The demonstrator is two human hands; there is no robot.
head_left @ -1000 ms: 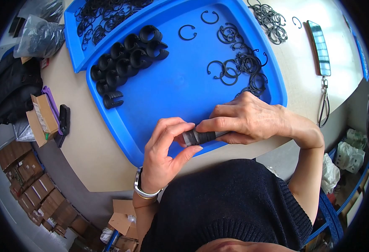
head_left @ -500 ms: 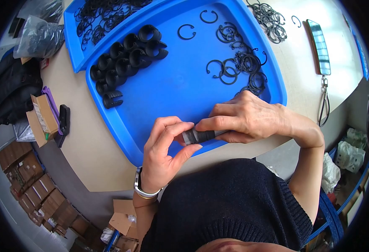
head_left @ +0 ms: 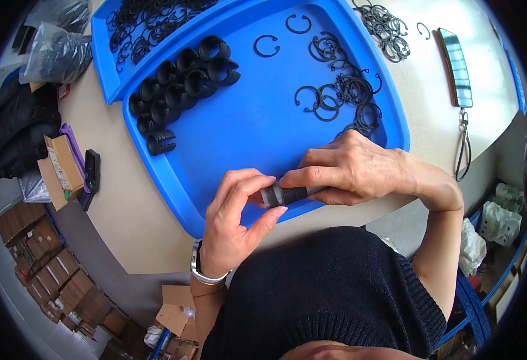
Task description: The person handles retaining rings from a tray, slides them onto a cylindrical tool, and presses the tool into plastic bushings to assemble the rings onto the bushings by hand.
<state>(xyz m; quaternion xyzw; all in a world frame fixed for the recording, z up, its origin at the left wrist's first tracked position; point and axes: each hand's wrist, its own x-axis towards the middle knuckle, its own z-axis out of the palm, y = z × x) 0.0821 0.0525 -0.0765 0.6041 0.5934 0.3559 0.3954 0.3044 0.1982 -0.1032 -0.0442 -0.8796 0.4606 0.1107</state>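
Over the near edge of the blue tray, both hands hold a short dark rod with a stack of black snap rings around it. My left hand curls its fingers and thumb about the rod's grey left end. From the other side, my right hand is closed round the right part, its index finger and thumb on the ring stack. Loose snap rings lie in the tray's right part. At its left stand rows of stacked snap rings, grouped into short black cylinders.
A second blue bin full of loose rings adjoins at the back left. More rings and a phone with a strap lie on the table at right. A small open carton and a black stapler-like object are at left.
My left thumb and fingers have shifted very slightly on the rod's left end. My right hand and the tray's contents look the same.
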